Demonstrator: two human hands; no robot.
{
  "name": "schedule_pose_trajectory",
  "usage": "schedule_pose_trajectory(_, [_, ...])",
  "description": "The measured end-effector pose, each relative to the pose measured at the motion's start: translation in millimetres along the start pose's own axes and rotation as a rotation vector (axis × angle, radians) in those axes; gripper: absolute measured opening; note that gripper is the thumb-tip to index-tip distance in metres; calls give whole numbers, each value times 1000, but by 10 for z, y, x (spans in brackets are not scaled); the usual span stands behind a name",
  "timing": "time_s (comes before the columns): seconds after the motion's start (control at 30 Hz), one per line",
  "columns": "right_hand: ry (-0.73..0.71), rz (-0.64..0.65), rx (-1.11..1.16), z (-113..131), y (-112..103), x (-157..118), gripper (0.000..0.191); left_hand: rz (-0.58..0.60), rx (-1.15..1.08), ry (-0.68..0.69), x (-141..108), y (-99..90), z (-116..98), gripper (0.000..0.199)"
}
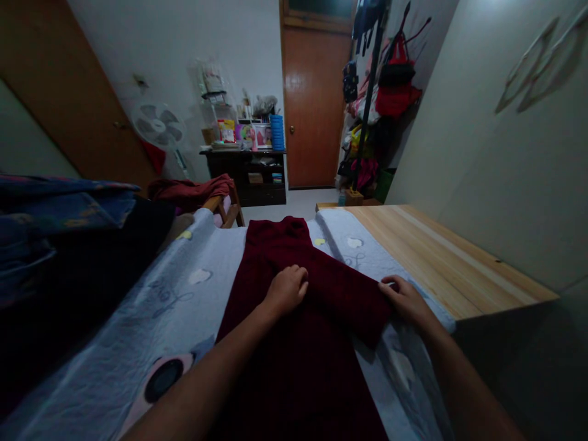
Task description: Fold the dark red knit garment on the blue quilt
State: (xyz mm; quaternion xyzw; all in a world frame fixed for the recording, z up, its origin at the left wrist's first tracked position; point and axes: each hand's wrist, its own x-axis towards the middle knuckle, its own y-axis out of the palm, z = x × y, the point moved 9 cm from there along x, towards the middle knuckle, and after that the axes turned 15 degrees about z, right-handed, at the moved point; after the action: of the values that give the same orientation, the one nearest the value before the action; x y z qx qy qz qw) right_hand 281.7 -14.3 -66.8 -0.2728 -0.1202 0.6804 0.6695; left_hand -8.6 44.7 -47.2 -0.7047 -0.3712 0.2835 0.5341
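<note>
A dark maroon high-necked sweater (294,373) lies spread on the bed, its collar (279,228) at the far end and its body running out of the bottom of the view. One sleeve (344,288) stretches out to the right. On the upper body, near where this sleeve begins, my left hand (287,288) rests with its fingers curled into the cloth. My right hand (404,299) is at the sleeve's far end, thumb and fingers closed on its edge. The other sleeve cannot be made out.
A pale patterned sheet (179,294) covers the bed under the sweater. Dark and denim clothes (82,245) are heaped at the left. A wooden board (427,257) borders the right side, beside a pale cabinet (505,165). Beyond stand a fan (159,124), a black shelf (243,177) and a door (316,104).
</note>
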Motion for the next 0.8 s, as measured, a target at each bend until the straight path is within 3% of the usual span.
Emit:
schedule_pose_trajectory(0.07, [-77, 54, 85, 21, 47, -82, 41, 78, -42, 49, -173, 124, -230, 12])
schedule_pose_trajectory(0.17, [-213, 164, 82, 103, 127, -212, 57, 156, -71, 84, -359, 244, -505, 28])
schedule_pose_trajectory(0.27, [-263, 143, 18, 137, 102, -267, 62, 179, -55, 138, -448, 301, -761, 48])
schedule_pose_trajectory(0.53, [-193, 65, 56, 255, 48, -216, 37, 2, 35, 155, -486, 383, -1400, 73])
schedule_pose_trajectory(0.67, [-155, 48, 183, 242, 69, -227, 33, -65, 62, 66, -400, 485, -1536, 78])
schedule_pose_trajectory(0.8, [-119, 9, 253, 180, 73, -211, 29, -152, 115, 60, -281, 540, -1566, 63])
